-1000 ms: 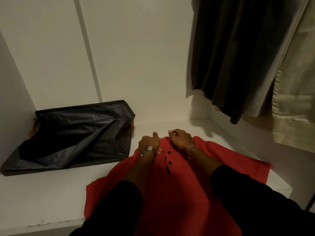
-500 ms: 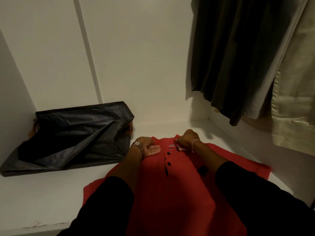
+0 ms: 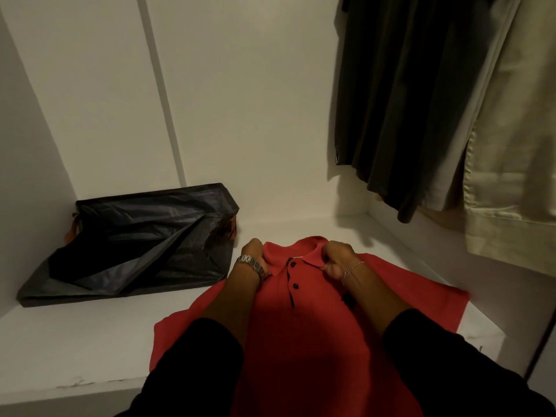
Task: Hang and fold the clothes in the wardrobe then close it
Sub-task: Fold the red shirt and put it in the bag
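Red polo shirt [image 3: 304,320] with the dark buttons is lying front-up on the white wardrobe shelf [image 3: 90,341], collar toward the back wall, hem end running off the front edge toward the person. Both hands are at the collar: left hand [image 3: 255,255] has its fingers curled around the left collar point, right hand [image 3: 337,257] is bunched up pinching the right side of the collar.

What could go wrong, imo: the knit looks soft and floppy, so tugging the collar unevenly could skew the placket and any fold after that comes out crooked. Also, the part hanging off the shelf could drag the whole thing forward once the hands let go.

Looks-wise the shirt is mostly flat, sleeves spread out both sides, placket buttoned, a small dark patch on the chest near the right wrist (logo maybe, can't tell).

Just left of it there's a slumped black fabric storage bag [image 3: 135,245], open. Up right, a dark hanging garment [image 3: 400,100] and a cream hanging garment [image 3: 517,145] dangle above the shelf.
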